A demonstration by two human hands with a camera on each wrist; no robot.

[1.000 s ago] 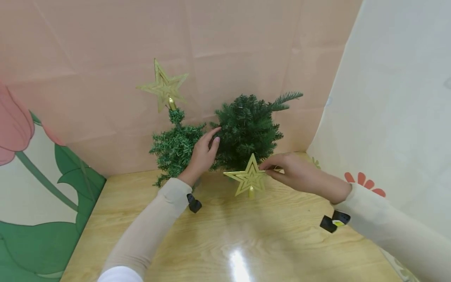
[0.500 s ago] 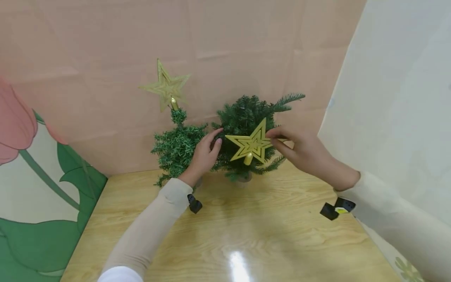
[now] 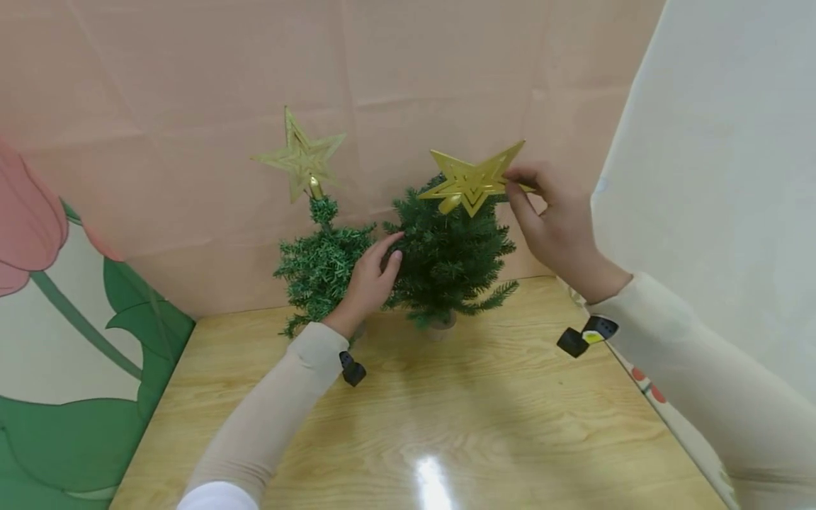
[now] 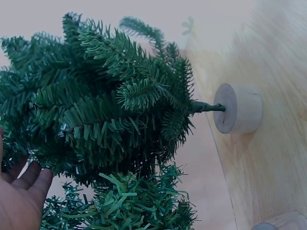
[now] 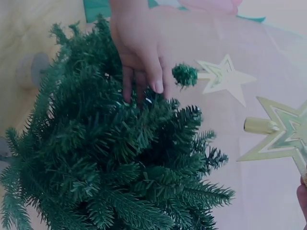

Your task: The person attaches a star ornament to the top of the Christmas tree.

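Observation:
My right hand (image 3: 561, 223) pinches one point of a gold star tree topper (image 3: 473, 185) between thumb and fingers. The star tilts above the top of the dark green small Christmas tree (image 3: 455, 258), its hollow socket (image 5: 259, 125) apart from the branches in the right wrist view. With fingers extended, my left hand (image 3: 372, 276) touches the left side of that tree; its fingertips are partly hidden among the needles in the right wrist view. Just left stands a second small Christmas tree (image 3: 315, 265), topped by another gold star (image 3: 302, 159).
The dark tree stands on a round wooden base (image 4: 244, 109) on the wood-grain table (image 3: 395, 425). Behind the trees hangs a pink cloth backdrop (image 3: 210, 106). A white cloth (image 3: 720, 177) rises along the right, and large printed tulip leaves (image 3: 70, 439) are at the left.
My right hand has lifted the gold star from low in front of the dark tree to above its top, tilting the star. My left hand has stayed at the tree's side.

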